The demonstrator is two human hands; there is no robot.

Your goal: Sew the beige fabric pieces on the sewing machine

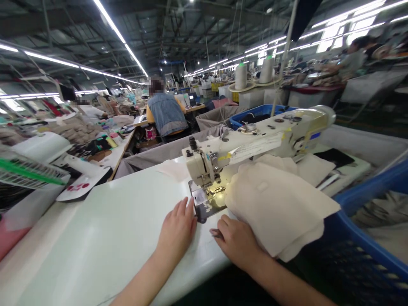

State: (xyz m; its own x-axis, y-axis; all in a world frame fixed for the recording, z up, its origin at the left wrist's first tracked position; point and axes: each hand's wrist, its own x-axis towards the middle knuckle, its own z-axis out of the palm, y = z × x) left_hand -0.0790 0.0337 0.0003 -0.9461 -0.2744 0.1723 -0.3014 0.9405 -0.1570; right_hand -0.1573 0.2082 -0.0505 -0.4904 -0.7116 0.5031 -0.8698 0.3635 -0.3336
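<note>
Dark tool (216, 233) sits clamped in right grip (238, 241), beige panels (277, 204) alongside — left grip (177, 225) unclosed by sewing machine (194, 166).

Small dark tool (217, 233) in right hand (238, 241), beside overlapping beige fabric pieces (280, 204)

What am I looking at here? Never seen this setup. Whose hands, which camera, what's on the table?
There's no robot: these are a person's bare hands, seen from a camera worn on their head, looking forward and down. The machine is a sewing machine on a pale table. Cream cloth pieces lie piled right of its needle area. The left hand rests flat, fingertips by the metal plate, holding nothing visible. The right hand grips a small dark tool, too indistinct to identify.
</note>
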